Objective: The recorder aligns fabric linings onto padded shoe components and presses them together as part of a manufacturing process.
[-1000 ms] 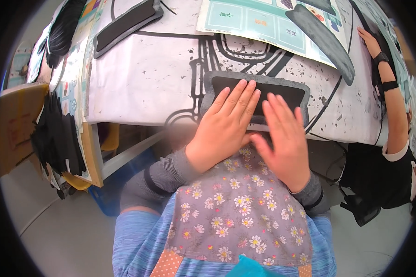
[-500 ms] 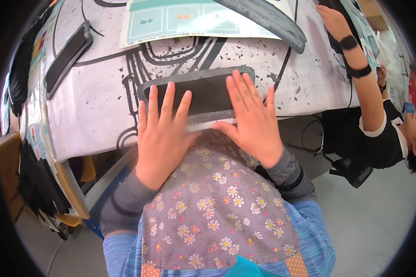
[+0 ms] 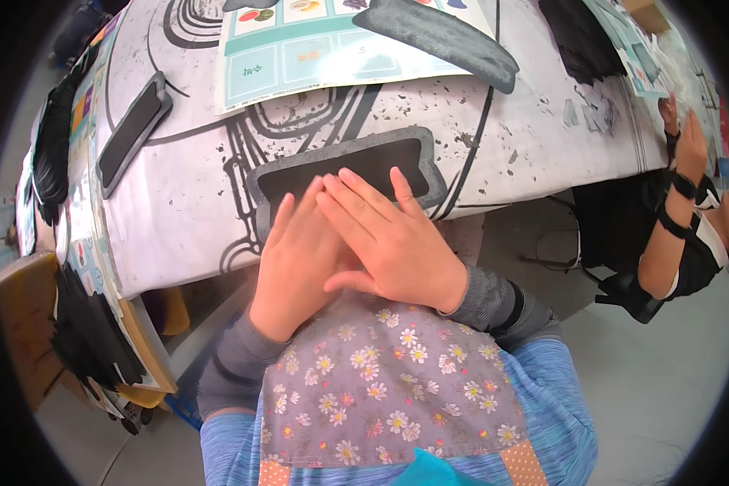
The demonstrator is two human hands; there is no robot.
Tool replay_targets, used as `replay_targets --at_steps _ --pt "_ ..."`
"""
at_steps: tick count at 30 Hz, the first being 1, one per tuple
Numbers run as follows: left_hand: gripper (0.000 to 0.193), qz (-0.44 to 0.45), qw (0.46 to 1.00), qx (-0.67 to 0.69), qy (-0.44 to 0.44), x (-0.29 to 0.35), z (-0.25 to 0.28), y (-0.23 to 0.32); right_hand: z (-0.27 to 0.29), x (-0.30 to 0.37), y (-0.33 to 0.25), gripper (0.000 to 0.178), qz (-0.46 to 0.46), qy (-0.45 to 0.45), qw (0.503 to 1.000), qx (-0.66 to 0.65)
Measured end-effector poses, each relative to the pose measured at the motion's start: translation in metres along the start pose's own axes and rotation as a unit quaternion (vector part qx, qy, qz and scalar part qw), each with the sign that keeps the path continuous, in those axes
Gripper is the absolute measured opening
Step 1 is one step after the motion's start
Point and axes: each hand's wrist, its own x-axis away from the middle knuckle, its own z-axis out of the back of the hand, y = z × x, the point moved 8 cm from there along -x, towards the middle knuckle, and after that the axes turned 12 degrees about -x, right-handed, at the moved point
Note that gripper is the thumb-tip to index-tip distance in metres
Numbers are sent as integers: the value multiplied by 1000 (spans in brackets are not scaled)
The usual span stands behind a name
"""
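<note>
A black panel with a thick grey, wavy rim lies near the table's front edge, directly before me. Over its near part my left hand and my right hand come together, palms down. The right fingers overlap those of the left, and neither hand grips anything. Fingers on both hands are stretched out, with the left somewhat blurred. Whether they touch the panel I cannot tell. A similar grey-rimmed black panel lies slanted at the left of the table.
Beyond the panel lies a teal-and-white picture sheet, with a long grey piece across its corner. Black material and grey scraps are at the right. A co-worker's forearm is at the right edge. Black strips hang at lower left.
My hands have moved inward from the panel's two sides until they overlap. The co-worker's hand has left the black material and drawn back to the right. The view has shifted slightly.
</note>
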Motion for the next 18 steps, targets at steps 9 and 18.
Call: replay_targets --at_steps 9,18 --pt "22 87 963 48 251 54 26 -56 24 2 19 59 -22 18 999 29" --pt "40 154 980 -11 122 36 5 -90 -13 -78 -15 15 69 52 996 -25"
